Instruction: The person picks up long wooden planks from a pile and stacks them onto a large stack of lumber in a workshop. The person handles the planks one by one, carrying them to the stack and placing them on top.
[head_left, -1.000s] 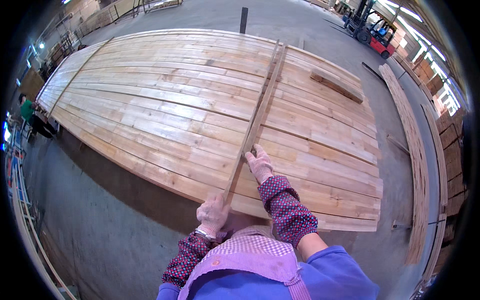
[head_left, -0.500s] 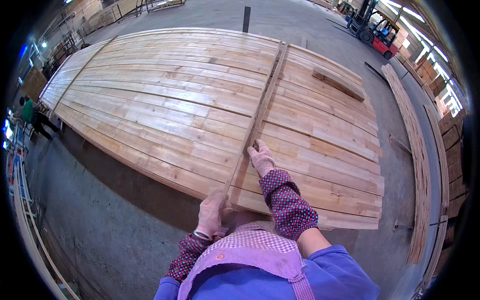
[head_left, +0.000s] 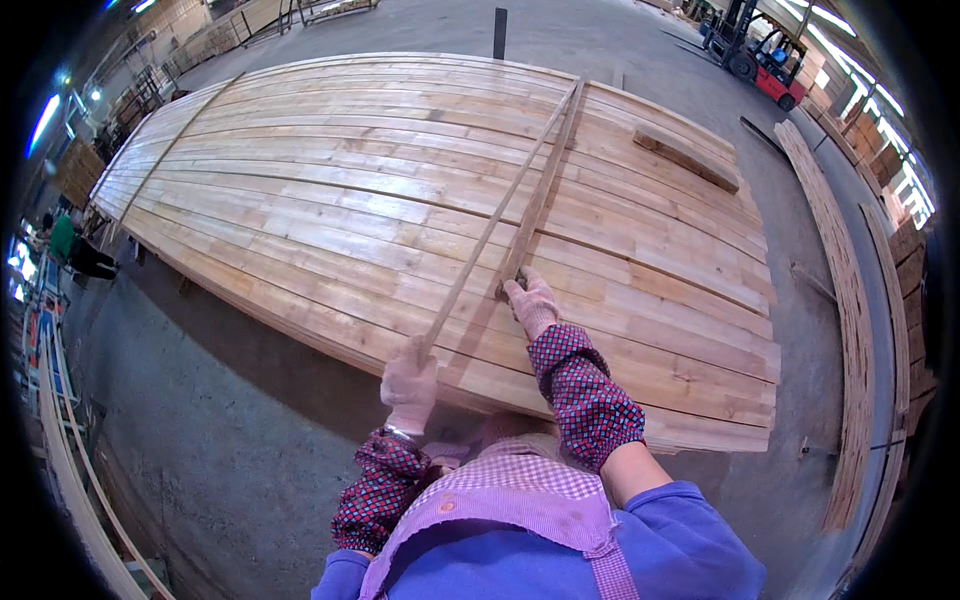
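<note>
My left hand (head_left: pixel 410 385), in a pale knit glove, is closed around the near end of a long thin wooden strip (head_left: pixel 487 238) at the stack's front edge. A second, broader wooden strip (head_left: pixel 535 205) lies to its right, and my gloved right hand (head_left: pixel 532 300) grips its near end. Both strips run away from me across the boards, meeting or nearly meeting at the far edge. Beneath them is a wide stack of pale wooden boards (head_left: pixel 330 235), laid side by side. The fingertips of my left hand are partly hidden.
A short wood block (head_left: pixel 685 160) lies on the boards at the right. Farther left, another crosswise strip (head_left: pixel 180 145) spans the stack. Long timber (head_left: pixel 835 300) lies along the right. A red forklift (head_left: pixel 775 75) stands at the far right; a person in green (head_left: pixel 65 240) is far left.
My left hand has moved left with the near end of its strip, opening a wedge-shaped gap between the two strips. My right hand stays on the other strip. The view has shifted slightly.
</note>
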